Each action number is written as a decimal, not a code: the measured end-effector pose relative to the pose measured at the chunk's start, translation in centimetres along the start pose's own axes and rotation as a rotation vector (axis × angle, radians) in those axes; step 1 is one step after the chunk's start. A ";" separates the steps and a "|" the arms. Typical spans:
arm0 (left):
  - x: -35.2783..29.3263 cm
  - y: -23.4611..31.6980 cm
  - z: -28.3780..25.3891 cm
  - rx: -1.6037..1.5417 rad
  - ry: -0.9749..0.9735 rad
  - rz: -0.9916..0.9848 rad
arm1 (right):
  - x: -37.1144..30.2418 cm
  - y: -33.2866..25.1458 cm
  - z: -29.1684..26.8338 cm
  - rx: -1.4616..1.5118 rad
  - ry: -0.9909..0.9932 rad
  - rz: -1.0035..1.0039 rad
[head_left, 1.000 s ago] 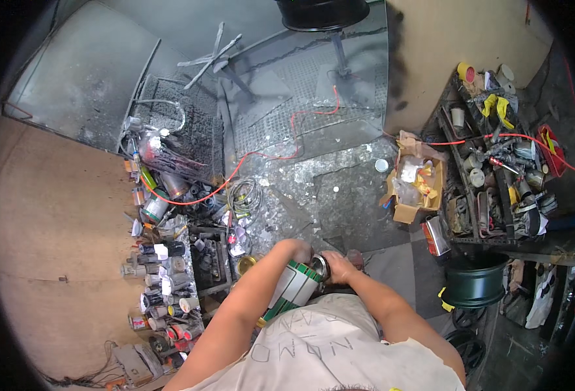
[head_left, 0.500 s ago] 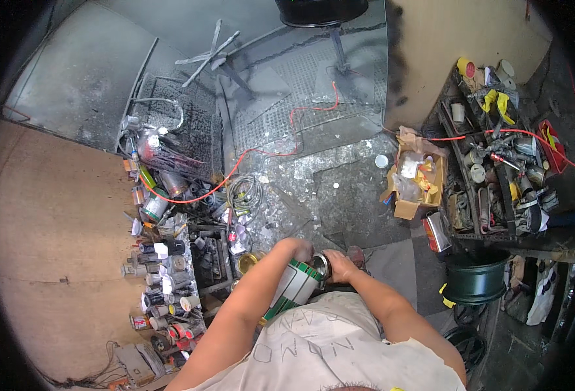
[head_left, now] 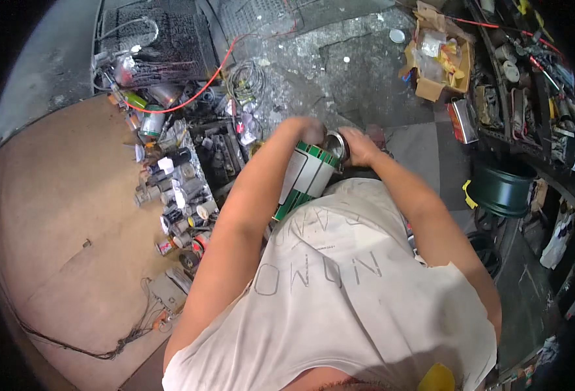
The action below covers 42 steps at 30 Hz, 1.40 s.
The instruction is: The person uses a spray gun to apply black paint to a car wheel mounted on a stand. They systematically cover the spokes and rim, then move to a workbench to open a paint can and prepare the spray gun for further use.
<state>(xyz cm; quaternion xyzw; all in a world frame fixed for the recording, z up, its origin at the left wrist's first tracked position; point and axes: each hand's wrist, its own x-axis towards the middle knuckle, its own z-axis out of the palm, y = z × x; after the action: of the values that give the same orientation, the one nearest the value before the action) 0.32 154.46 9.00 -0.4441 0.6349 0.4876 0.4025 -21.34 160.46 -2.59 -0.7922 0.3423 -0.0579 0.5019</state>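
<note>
Two hands [head_left: 336, 140] – one green-white can [head_left: 308, 177].

Two hands, the left hand [head_left: 308, 130] and the right hand [head_left: 360, 144], meet on one green-and-white can [head_left: 308, 179]. One cardboard box [head_left: 439, 60] sits at one o'clock, one dark green wheel rim [head_left: 504, 189] at three, one red cable [head_left: 199, 91] at eleven.
</note>
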 end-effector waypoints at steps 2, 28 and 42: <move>-1.4 1.2 -1.2 -0.008 0.001 -0.032 | -0.2 0.3 0.5 0.042 0.057 -0.016; -0.9 4.1 -2.4 0.015 -0.108 -0.028 | -0.3 2.4 -0.4 0.006 0.002 0.142; -1.0 4.7 -2.6 -0.033 -0.124 -0.045 | -0.9 0.7 -2.2 -0.004 -0.064 0.192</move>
<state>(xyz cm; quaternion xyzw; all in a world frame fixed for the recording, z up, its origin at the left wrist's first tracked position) -4.05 152.70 11.70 -0.4339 0.5904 0.5154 0.4444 -23.32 159.19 -1.85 -0.7582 0.4006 0.0165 0.5141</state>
